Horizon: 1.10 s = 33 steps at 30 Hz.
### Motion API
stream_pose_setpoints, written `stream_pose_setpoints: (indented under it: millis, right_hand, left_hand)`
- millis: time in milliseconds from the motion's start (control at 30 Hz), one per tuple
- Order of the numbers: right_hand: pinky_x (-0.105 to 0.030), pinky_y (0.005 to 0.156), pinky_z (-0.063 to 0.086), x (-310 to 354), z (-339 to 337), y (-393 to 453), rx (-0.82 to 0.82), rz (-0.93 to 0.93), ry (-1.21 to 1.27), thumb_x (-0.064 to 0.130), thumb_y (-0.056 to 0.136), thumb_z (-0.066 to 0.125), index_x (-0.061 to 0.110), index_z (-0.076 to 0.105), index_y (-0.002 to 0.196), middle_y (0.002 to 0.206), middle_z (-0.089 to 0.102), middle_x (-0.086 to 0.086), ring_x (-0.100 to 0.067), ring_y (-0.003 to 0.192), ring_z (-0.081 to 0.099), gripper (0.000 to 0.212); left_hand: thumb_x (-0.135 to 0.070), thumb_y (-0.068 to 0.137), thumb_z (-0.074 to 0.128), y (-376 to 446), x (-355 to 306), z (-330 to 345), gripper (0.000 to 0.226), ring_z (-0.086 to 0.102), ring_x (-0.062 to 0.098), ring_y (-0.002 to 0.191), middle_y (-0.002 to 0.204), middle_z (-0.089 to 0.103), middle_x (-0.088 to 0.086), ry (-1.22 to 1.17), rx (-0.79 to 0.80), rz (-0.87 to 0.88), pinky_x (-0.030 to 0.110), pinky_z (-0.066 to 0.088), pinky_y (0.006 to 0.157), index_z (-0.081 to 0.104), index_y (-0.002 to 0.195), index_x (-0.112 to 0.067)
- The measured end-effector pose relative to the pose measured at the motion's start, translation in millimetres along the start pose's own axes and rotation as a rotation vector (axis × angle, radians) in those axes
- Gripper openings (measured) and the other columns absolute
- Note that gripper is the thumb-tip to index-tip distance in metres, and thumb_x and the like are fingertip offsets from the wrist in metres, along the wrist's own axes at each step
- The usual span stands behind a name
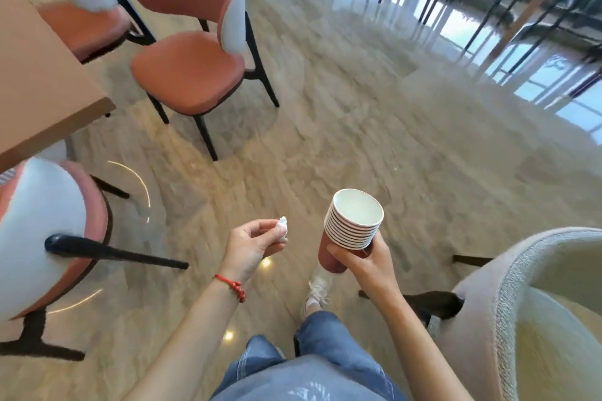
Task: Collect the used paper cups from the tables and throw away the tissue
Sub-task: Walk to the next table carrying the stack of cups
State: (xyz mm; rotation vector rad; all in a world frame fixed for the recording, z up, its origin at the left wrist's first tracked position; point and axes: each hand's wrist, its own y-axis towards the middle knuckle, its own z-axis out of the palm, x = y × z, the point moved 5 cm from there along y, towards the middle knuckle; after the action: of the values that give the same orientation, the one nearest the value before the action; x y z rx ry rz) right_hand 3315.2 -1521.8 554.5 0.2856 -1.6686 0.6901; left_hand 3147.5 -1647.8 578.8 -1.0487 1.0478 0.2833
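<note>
My right hand (361, 265) grips a stack of several nested paper cups (350, 228), red-brown outside and white inside, held upright at waist height over the floor. The top cup looks empty. To its left, my left hand (250, 246) pinches a small crumpled white tissue (282, 228) between thumb and fingertips. A red cord bracelet sits on the left wrist. Both hands are out in front of me, apart from each other, with my jeans and a white shoe below them.
A wooden table corner (49, 101) is at the left with orange chairs (192, 52) around it, one close at the lower left (49, 231). A pale upholstered armchair (527, 309) stands at the lower right. Glossy marble floor (374, 127) stretches ahead toward dark chair legs by the windows.
</note>
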Motion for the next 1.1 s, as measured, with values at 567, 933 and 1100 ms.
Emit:
stream_pose_setpoints:
  millis: [567,933,1100]
  right_hand:
    - [-0.010,0.070,0.048,59.0,-177.8,217.2,-0.414,0.022,0.107,0.002,0.065,0.082,0.009,0.055,0.112,0.100,0.067,-0.001,0.003,0.084,0.064,0.055]
    - [-0.012,0.071,0.048,102.2,-295.2,359.8,-0.708,0.087,0.123,0.006,0.065,0.082,0.015,0.057,0.105,0.097,0.068,0.004,0.003,0.083,0.063,0.048]
    - [-0.007,0.064,0.046,98.2,-350.2,380.1,-0.852,0.136,0.132,0.005,0.064,0.082,0.009,0.059,0.104,0.092,0.068,0.005,0.008,0.076,0.063,0.046]
  left_hand:
    - [-0.006,0.076,0.070,205.4,-112.4,284.0,0.008,0.065,0.012,0.062,0.073,0.067,0.007,0.176,0.381,-0.051,0.018,0.055,0.062,0.068,0.083,-0.004]
    - [-0.004,0.077,0.068,336.0,-185.6,474.5,0.004,0.062,0.017,0.067,0.073,0.066,0.009,0.330,0.592,-0.081,0.021,0.056,0.066,0.069,0.081,-0.005]
    - [-0.007,0.075,0.071,360.5,-196.3,563.3,0.005,0.065,0.012,0.065,0.072,0.069,0.005,0.390,0.694,-0.108,0.022,0.057,0.067,0.071,0.080,-0.008]
